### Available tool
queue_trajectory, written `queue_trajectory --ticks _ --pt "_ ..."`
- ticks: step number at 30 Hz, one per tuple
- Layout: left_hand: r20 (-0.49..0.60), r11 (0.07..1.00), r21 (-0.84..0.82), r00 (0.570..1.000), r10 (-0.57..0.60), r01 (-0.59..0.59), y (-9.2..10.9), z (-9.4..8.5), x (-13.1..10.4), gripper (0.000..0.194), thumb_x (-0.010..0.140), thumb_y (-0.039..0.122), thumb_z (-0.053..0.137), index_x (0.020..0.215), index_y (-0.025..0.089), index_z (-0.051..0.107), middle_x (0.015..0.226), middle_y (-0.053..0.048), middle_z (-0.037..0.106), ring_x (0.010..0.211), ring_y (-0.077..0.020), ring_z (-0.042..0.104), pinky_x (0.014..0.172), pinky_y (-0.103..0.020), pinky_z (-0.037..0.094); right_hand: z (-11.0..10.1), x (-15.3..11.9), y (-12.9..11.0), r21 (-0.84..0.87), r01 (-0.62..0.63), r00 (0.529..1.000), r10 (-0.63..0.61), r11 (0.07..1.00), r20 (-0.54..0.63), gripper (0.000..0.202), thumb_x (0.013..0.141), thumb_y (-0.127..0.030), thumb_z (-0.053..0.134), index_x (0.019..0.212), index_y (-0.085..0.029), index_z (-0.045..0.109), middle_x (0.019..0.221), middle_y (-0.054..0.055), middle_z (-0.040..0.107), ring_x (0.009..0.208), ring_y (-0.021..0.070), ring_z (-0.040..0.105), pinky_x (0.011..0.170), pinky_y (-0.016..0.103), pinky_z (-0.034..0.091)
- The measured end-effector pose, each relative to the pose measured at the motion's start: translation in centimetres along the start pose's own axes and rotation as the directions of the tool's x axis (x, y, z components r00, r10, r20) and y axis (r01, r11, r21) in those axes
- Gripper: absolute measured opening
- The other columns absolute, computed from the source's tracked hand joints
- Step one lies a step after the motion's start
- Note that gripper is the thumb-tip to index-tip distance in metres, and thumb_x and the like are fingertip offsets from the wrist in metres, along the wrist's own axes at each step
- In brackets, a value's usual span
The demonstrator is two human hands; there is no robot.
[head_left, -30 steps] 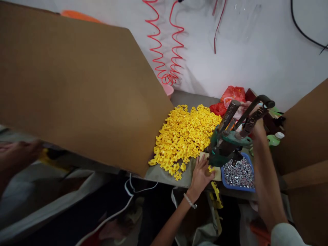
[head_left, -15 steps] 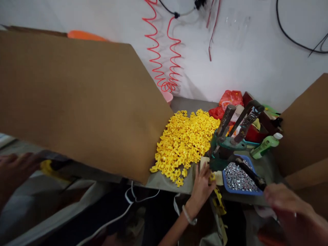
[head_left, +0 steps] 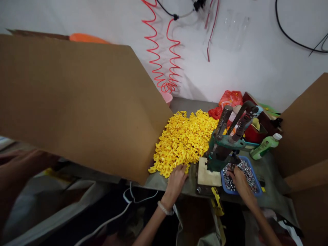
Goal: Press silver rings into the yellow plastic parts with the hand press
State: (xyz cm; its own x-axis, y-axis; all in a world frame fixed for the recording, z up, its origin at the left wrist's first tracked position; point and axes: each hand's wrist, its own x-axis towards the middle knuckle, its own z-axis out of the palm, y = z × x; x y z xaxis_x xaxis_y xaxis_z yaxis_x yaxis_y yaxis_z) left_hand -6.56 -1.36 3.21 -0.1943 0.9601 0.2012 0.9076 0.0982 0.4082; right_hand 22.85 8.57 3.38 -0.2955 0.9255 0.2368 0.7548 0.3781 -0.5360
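Note:
A large heap of small yellow parts lies on the grey bench. At its front edge is my left hand, fingers closed at the yellow parts. My right hand is over a blue tray of small shiny metal pieces, its fingertips together among them; what they hold is too small to make out. Between my hands stands a green hand press with worn handles, and a pale block lies at its base.
A big cardboard sheet fills the left, with another person's hand below it. A green bottle, red bags and a cardboard box are at the right. Coiled red hoses hang on the wall.
My left hand has moved from the press base left to the yellow heap. My right hand has left the press lever and moved into the tray. The lever has swung up.

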Motion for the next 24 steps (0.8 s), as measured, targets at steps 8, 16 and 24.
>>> queue_trajectory --ticks 8,16,24 --pt "-0.186 0.885 -0.414 0.972 0.146 -0.212 5.9 2.6 0.0 0.024 0.083 0.031 0.064 0.105 0.022 0.062 0.103 -0.005 0.067 0.098 -0.0222 0.061 0.088 -0.038 0.050 -0.5 -0.5 0.2 -0.078 0.017 0.999 -0.014 0.997 0.032 0.020 0.085 -0.028 0.044 0.078 -0.016 0.059 0.085 0.011 0.063 0.079 0.0224 0.060 0.076 0.033 0.045" --pt "-0.212 0.882 -0.416 0.967 0.142 -0.221 7.4 5.1 -0.3 0.029 0.070 0.034 0.076 0.093 0.020 0.065 0.104 -0.007 0.064 0.105 -0.0272 0.056 0.093 -0.045 0.045 -1.3 -1.0 -2.0 0.128 -0.158 0.987 0.155 0.979 0.031 0.033 0.081 -0.045 0.050 0.075 -0.015 0.062 0.077 0.008 0.065 0.068 0.0189 0.059 0.066 0.030 0.047" --pt "-0.150 0.860 -0.445 0.968 0.203 -0.249 7.7 4.1 -0.5 0.028 0.073 0.029 0.073 0.100 0.026 0.068 0.110 -0.006 0.062 0.113 -0.0260 0.052 0.100 -0.046 0.038 2.1 0.0 -6.6 0.451 -0.357 0.906 0.185 0.818 0.382 0.035 0.068 -0.045 0.060 0.082 -0.014 0.065 0.076 0.006 0.068 0.061 0.0169 0.060 0.053 0.025 0.046"
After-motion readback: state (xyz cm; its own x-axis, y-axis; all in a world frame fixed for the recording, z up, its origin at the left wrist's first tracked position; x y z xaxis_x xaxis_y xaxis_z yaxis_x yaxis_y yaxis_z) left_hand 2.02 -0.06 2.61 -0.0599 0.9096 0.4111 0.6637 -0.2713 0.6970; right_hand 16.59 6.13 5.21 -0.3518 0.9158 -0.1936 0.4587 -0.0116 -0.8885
